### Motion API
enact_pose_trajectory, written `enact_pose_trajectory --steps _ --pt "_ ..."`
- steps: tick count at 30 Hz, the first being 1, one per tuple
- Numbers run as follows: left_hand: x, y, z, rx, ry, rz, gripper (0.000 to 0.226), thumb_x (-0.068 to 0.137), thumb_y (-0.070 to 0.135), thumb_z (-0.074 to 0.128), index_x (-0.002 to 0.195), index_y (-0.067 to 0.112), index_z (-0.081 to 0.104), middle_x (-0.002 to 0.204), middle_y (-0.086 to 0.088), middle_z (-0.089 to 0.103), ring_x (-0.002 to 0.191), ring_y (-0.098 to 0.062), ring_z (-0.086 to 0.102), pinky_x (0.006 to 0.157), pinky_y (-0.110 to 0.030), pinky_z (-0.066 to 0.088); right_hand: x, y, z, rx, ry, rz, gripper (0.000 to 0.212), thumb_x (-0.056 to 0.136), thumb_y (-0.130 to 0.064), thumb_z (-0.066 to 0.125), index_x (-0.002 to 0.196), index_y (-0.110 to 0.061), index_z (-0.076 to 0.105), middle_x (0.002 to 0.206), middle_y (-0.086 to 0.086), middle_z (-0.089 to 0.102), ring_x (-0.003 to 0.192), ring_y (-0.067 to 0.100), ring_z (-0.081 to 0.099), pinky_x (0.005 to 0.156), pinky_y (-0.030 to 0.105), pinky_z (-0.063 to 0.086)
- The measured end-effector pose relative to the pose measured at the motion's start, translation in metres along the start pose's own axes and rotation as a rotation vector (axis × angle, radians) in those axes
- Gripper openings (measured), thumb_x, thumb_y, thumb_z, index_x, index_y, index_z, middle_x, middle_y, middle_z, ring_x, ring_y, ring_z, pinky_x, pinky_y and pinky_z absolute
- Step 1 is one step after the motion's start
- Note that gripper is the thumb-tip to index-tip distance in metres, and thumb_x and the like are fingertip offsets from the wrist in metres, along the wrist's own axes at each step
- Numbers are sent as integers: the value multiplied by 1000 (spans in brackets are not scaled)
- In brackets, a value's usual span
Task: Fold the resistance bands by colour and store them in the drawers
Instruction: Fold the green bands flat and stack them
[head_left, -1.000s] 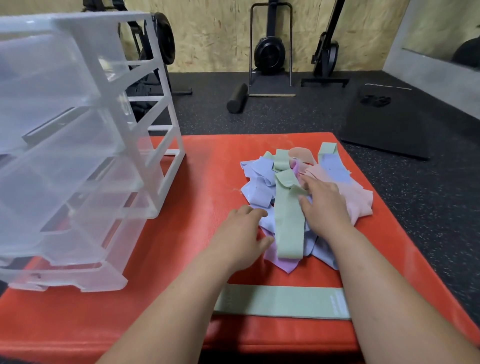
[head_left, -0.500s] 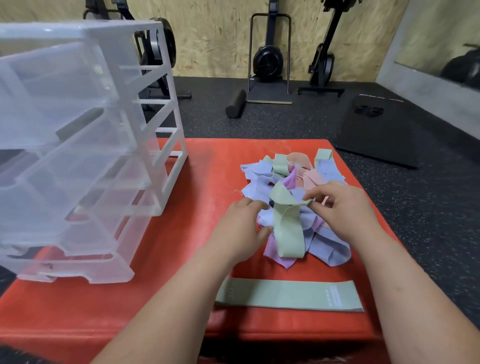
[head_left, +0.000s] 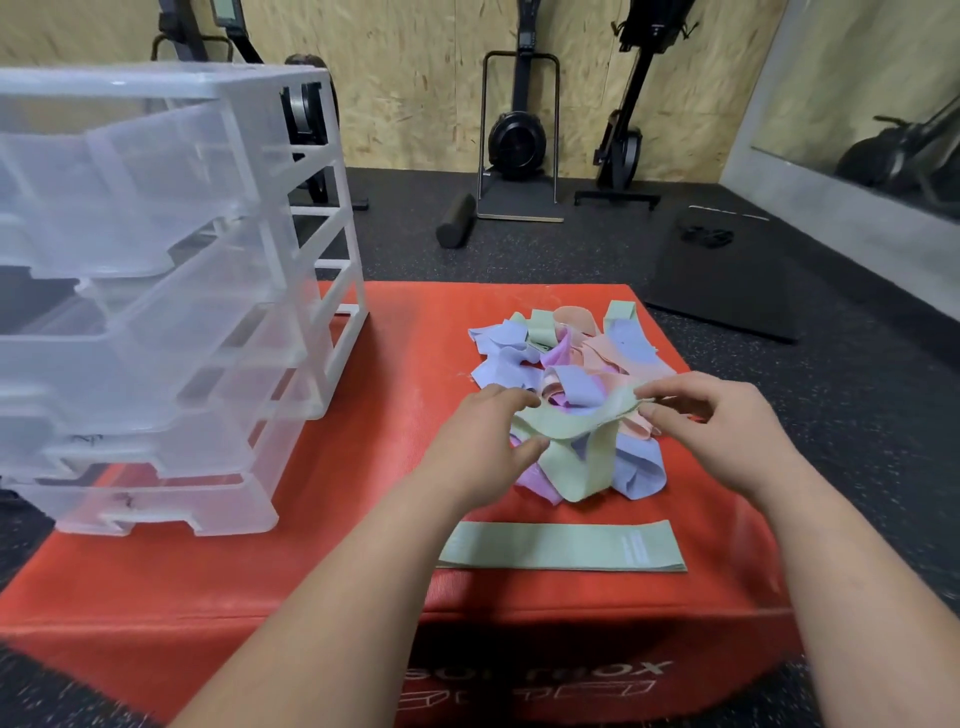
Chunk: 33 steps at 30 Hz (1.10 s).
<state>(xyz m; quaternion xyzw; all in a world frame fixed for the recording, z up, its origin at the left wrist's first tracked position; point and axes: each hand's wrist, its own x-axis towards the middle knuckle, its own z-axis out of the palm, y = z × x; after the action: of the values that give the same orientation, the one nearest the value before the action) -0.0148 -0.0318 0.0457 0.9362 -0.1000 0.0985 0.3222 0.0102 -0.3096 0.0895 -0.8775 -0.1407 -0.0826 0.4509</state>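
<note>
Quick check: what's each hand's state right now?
Left hand: pinches one end of the raised green band.
Right hand: pinches that band's other end.

blurred white lettering on the red box (head_left: 208, 597) front, only "box" legible.

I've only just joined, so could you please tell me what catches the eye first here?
The left hand and right hand hold a green band over a heap of mixed-colour bands on the red box. A second green band lies flat near the front edge, and a clear drawer unit stands at the left.
</note>
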Motion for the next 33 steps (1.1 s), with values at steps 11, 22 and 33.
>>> enact_pose_trajectory --steps 11,22,33 --pt "-14 25 -3 -176 36 66 45 100 35 70 143 31 60 138 17 65 121 -3 60 99 -21 44 -13 -19 -1 132 114 -20 26 88 -5 80 92 -30 78 89 -8 79 79 15 76 78 38 61" --pt "-6 50 0 -418 133 107 12 100 21 71 111 20 75 102 11 76 99 -5 70 94 -31 55 -21 -55 24 280 48 -122 38 86 4 78 108 -26 72 98 -6 76 92 11 75 82 28 59" --pt "-8 33 0 -341 -5 89 10 89 28 81 90 29 71 85 9 76 84 -14 71 84 -45 58 -23 -51 13 353 189 -103 30 91 1 74 109 -23 79 98 -12 80 91 6 73 83 19 56"
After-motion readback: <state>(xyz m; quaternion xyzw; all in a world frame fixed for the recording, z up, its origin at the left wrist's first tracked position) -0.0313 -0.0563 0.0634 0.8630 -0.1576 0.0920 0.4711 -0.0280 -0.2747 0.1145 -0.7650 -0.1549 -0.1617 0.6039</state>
